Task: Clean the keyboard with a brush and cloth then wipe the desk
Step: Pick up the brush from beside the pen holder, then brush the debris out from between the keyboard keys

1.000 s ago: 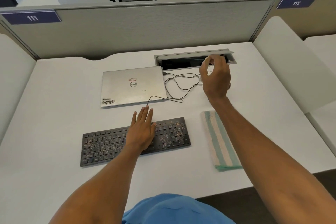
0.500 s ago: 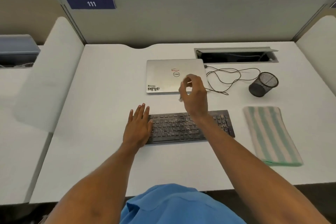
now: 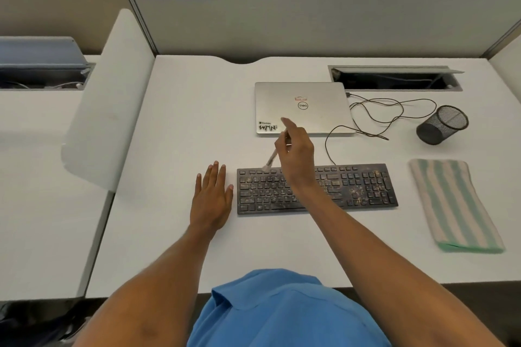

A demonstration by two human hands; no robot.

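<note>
A black keyboard [image 3: 352, 189], speckled with crumbs and dust, lies on the white desk [image 3: 180, 127]. My right hand [image 3: 296, 149] holds a small pale brush [image 3: 270, 162] above the keyboard's far left corner, bristle end down at the top row of keys. My left hand [image 3: 211, 197] rests flat on the desk, fingers apart, just left of the keyboard. A folded cloth [image 3: 451, 203] with green and cream stripes lies to the right of the keyboard.
A closed silver laptop [image 3: 304, 104] sits behind the keyboard, with a thin cable [image 3: 380, 115] looping to its right. A black mesh pen cup [image 3: 439, 125] lies tipped on its side at the right. An open cable hatch [image 3: 394, 77] is set into the desk's back.
My right hand came back from the cable hatch area with the brush and lowered it to the keyboard's top left. My left hand slid off the keys onto the desk. The view shifted left.
</note>
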